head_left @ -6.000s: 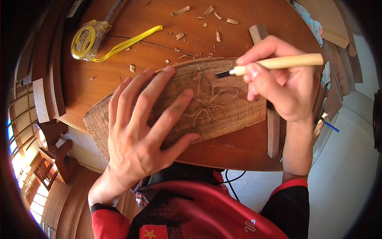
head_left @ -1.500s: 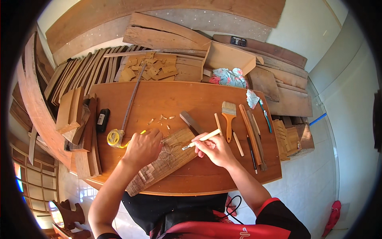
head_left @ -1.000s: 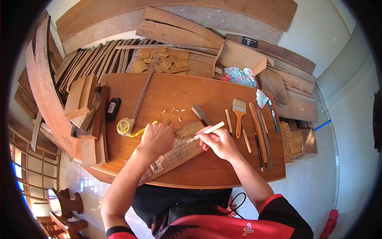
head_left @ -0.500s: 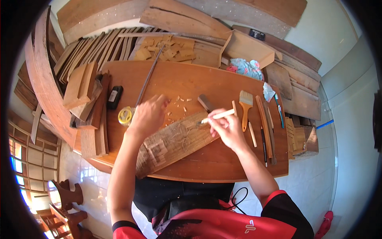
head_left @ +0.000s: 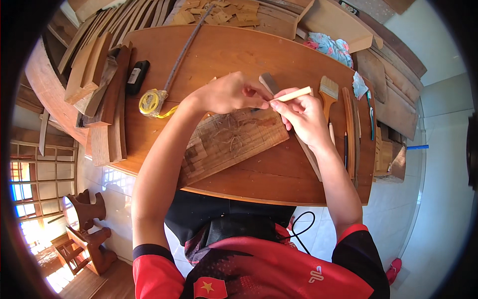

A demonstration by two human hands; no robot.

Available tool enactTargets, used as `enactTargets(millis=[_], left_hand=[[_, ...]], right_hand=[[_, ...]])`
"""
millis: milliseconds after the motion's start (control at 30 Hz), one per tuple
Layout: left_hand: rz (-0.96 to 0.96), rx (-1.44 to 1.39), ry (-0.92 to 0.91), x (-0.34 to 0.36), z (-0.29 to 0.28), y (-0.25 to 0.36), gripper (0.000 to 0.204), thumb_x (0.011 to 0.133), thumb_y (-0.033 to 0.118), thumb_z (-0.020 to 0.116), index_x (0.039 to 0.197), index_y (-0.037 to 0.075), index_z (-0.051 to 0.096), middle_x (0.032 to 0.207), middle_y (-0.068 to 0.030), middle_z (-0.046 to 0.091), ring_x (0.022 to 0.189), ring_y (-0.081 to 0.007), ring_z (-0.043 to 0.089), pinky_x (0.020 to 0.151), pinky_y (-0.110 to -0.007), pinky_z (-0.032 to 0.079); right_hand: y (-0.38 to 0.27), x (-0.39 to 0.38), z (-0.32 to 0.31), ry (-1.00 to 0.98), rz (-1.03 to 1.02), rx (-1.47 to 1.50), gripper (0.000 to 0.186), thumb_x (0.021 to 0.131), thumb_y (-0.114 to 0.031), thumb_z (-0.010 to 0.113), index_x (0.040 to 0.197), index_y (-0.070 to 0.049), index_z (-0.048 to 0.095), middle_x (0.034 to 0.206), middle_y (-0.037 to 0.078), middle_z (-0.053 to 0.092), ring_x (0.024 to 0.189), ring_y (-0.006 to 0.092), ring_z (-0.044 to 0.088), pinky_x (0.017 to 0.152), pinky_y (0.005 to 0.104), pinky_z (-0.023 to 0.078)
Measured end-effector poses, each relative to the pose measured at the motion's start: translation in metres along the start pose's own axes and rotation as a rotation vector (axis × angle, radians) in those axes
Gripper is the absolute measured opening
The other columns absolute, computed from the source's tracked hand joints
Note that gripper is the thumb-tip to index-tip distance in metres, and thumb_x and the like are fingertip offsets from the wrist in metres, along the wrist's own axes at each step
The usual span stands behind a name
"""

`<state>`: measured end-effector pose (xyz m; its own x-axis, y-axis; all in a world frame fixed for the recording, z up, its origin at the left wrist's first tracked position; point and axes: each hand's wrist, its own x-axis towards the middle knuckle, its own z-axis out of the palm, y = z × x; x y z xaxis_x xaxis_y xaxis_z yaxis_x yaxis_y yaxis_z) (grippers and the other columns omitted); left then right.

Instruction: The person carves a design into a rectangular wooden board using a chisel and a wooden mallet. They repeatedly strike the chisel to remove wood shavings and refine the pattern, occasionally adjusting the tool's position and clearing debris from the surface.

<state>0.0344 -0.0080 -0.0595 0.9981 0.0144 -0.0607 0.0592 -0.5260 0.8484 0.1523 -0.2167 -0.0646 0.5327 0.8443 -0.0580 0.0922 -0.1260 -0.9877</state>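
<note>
My right hand [head_left: 302,113] is closed around a carving chisel with a pale round wooden handle [head_left: 297,93]. Its back end points up to the right. My left hand [head_left: 226,93] reaches across, fingertips pinched together at the chisel's front end and touching the right fingers; they hide the blade. Below both hands a brown board [head_left: 239,142] lies at a slant on the table, carved with a flower-like relief and a squarish pattern. A flat dark wooden strip [head_left: 269,82] passes behind the right hand, its other end showing by the right wrist.
On the table [head_left: 239,55] lie a yellow tape measure [head_left: 151,103], a black device [head_left: 137,77], a long metal rod [head_left: 187,48], a paintbrush [head_left: 329,89], a dark pencil [head_left: 346,152] and a toothbrush [head_left: 371,114]. Stacked wood blocks [head_left: 94,70] flank the left; a cardboard box [head_left: 343,25] stands behind.
My left hand has moved right, from above the board's far edge to the chisel's front end. The right hand has lifted the chisel off the carving. The view has shifted, so the table appears higher.
</note>
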Motion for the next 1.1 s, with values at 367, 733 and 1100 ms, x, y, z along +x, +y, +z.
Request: enactTargets(millis=[367, 733, 1100], left_hand=[[-0.066, 0.001, 0.000, -0.006, 0.000, -0.011, 0.038, 0.088, 0.045, 0.079, 0.112, 0.016, 0.081, 0.101, -0.0096, 0.079, 0.096, -0.0231, 0.071, 0.089, -0.037, 0.053], [-0.011, -0.165, 0.062, -0.007, 0.006, -0.018, 0.032, 0.091, 0.026, 0.081, 0.112, 0.003, 0.080, 0.100, -0.0093, 0.080, 0.096, -0.0175, 0.075, 0.092, -0.032, 0.056], [-0.009, -0.141, 0.025, 0.000, 0.012, -0.027, 0.034, 0.092, 0.032, 0.079, 0.115, 0.006, 0.080, 0.102, -0.0082, 0.080, 0.097, -0.0171, 0.074, 0.092, -0.031, 0.055]], right_hand=[[0.005, -0.076, -0.046, 0.115, -0.028, -0.923, 0.044, 0.085, -0.031, 0.085, 0.111, -0.002, 0.065, 0.087, 0.008, 0.065, 0.069, 0.0200, 0.060, 0.065, 0.0353, 0.052], [0.010, -0.110, -0.046, 0.205, 0.082, -0.118, 0.034, 0.111, -0.022, 0.046, 0.135, 0.001, 0.043, 0.093, 0.014, 0.065, 0.054, 0.0109, 0.056, 0.043, 0.0229, 0.043], [-0.008, -0.153, -0.028, 0.246, 0.229, 0.041, 0.053, 0.109, -0.031, 0.040, 0.147, 0.005, 0.041, 0.081, 0.008, 0.056, 0.044, 0.0092, 0.047, 0.038, 0.0246, 0.040]])
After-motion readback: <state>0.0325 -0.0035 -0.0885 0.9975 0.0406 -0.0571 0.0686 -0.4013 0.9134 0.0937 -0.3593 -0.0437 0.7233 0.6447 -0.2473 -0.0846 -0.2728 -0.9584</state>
